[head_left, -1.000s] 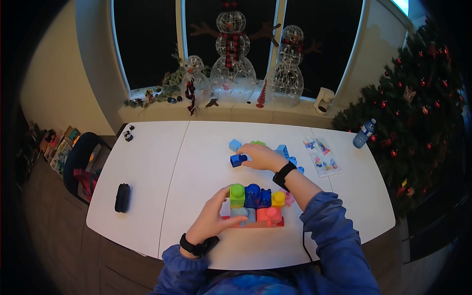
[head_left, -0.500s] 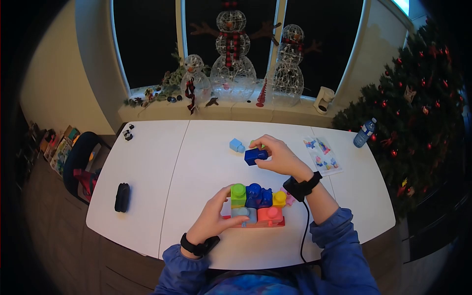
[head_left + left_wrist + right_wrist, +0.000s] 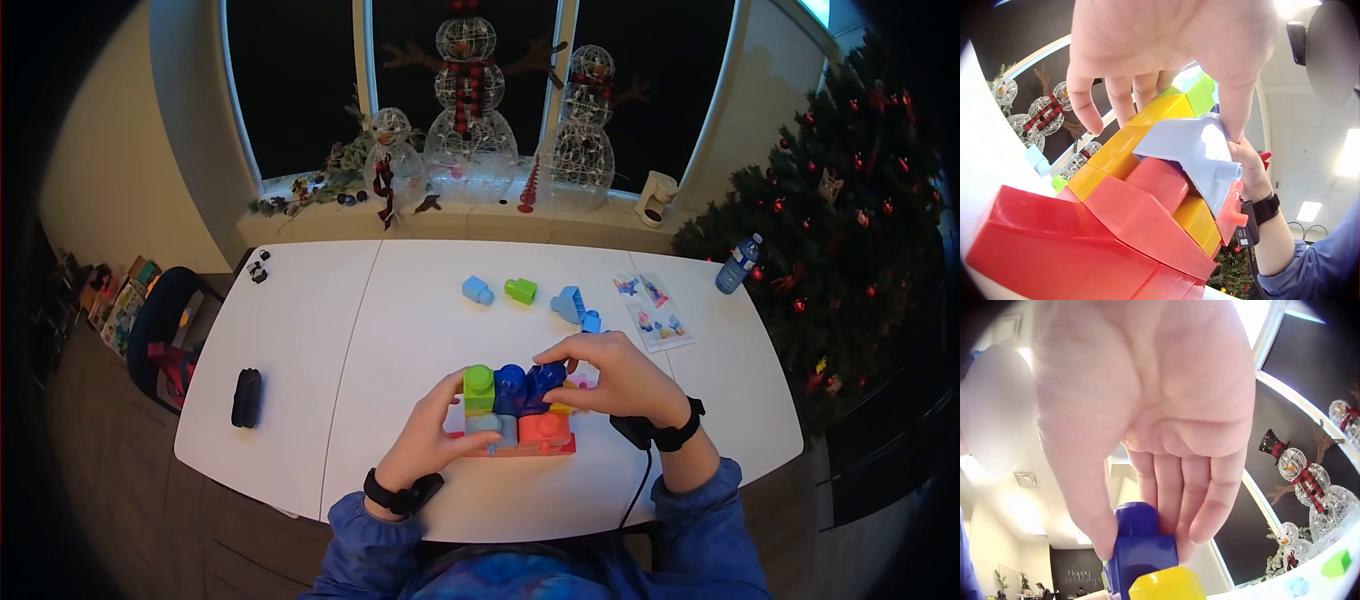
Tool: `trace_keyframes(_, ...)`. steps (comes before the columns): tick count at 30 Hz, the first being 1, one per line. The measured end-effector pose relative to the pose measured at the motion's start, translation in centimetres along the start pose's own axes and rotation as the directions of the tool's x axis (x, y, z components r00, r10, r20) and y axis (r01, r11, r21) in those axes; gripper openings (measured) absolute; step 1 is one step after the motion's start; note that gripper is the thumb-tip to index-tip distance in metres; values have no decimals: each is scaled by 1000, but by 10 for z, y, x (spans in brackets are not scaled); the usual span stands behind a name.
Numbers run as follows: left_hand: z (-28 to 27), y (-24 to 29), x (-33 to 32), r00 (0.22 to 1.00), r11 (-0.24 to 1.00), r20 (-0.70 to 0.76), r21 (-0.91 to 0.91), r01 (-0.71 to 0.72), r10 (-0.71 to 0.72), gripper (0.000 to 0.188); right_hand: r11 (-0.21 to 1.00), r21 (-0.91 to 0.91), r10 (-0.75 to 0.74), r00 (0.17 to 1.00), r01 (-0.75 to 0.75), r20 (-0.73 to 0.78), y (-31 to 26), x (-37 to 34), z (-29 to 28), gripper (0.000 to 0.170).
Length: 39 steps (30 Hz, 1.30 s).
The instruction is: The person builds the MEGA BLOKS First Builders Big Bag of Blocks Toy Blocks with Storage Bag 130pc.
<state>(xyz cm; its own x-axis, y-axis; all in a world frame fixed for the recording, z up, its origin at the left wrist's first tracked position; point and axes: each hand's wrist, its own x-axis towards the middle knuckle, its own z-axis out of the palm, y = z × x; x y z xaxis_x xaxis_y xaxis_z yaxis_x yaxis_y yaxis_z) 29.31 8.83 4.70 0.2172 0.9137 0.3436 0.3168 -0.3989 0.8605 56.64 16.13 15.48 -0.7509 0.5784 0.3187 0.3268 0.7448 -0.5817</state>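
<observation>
The block build stands on the table near the person, with a green block (image 3: 479,381) at its back left, a grey-blue block (image 3: 490,430) and a coral block (image 3: 545,430) in front. My left hand (image 3: 430,437) grips its left side, thumb on the grey-blue block (image 3: 1191,150). At the back right, my right hand (image 3: 620,378) pinches a dark blue block (image 3: 545,378) against the build; whether it is seated cannot be told. In the right wrist view the dark blue block (image 3: 1141,556) is between thumb and fingers, beside a yellow block (image 3: 1169,585).
Behind the build lie a light blue block (image 3: 477,290), a green block (image 3: 520,291) and blue pieces (image 3: 568,305). A picture sheet (image 3: 654,312) and a bottle (image 3: 739,264) are at the right. A black case (image 3: 246,398) lies at the left.
My right hand has carried the dark blue block from the far side of the table toward me, onto the back right of the build. My left hand keeps its grip on the left side.
</observation>
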Motion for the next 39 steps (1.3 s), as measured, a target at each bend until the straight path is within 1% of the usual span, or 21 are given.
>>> trace_keyframes(2, 0, 0, 1, 1000, 1000, -3, -1, -8, 8, 83, 1000, 9, -26, 999, 26, -46, 2, -2, 4, 40)
trace_keyframes(5, 0, 1, 1, 1000, 1000, 1, 5, -3, 3, 83, 1000, -7, 2, 999, -2, -51, 2, -2, 7, 44)
trace_keyframes(8, 1, -3, 0, 1000, 1000, 3, -4, 1, -1, 83, 998, -57, -23, 999, 21, -46, -2, 0, 14, 44)
trace_keyframes(14, 0, -2, 0, 1000, 1000, 5, 4, -1, 1, 84, 996, -70, -65, 996, 60, -64, -2, 0, 15, 39)
trace_keyframes(17, 0, -1, 0, 1000, 1000, 7, 1, 1, -1, 85, 997, 59, -50, 998, 48, 28, 8, 6, 7, 38)
trace_keyframes(20, 1, -2, 0, 1000, 1000, -2, -6, -13, 13, 85, 985, 156, 86, 989, -67, -117, 44, 32, 4, 33)
trace_keyframes(23, 1, -6, -1, 1000, 1000, -5, 7, -15, 15, 85, 981, -87, 155, 972, -172, -176, 98, 70, 12, 34)
trace_keyframes(25, 0, -2, -1, 1000, 1000, -1, 21, -8, 8, 85, 941, -296, 113, 977, -163, -179, 153, 87, 34, 34)
trace_keyframes(26, 0, 0, 0, 1000, 1000, 1, 27, -5, 5, 84, 904, -397, 93, 980, -158, -178, 171, 95, 42, 35)
trace_keyframes(27, 0, 0, 0, 1000, 1000, 2, 26, -6, 6, 84, 846, -490, 163, 977, -210, -137, 177, 101, 48, 35)
trace_keyframes(29, 0, -1, 1, 1000, 1000, 6, 23, -8, 8, 83, 693, -663, 314, 946, -284, -77, 187, 112, 64, 38)
trace_keyframes(30, 0, -1, 1, 1000, 1000, 9, 17, -1, 1, 83, 656, -698, 340, 938, -287, -65, 195, 115, 70, 37)
trace_keyframes(33, 0, 0, 1, 1000, 1000, 10, 5, 12, -12, 83, 613, -729, 391, 919, -306, -58, 213, 121, 79, 35)
trace_keyframes(35, 0, 1, 1, 1000, 1000, 8, 8, 17, -17, 83, 616, -735, 371, 927, -284, -48, 214, 122, 79, 35)
trace_keyframes(36, 0, 2, 1, 1000, 1000, 12, 11, 15, -15, 83, 619, -736, 362, 931, -274, -43, 215, 121, 80, 35)
trace_keyframes(39, -1, 2, 1, 1000, 1000, 13, 11, 7, -7, 84, 718, -638, 333, 942, -278, -36, 204, 119, 68, 39)
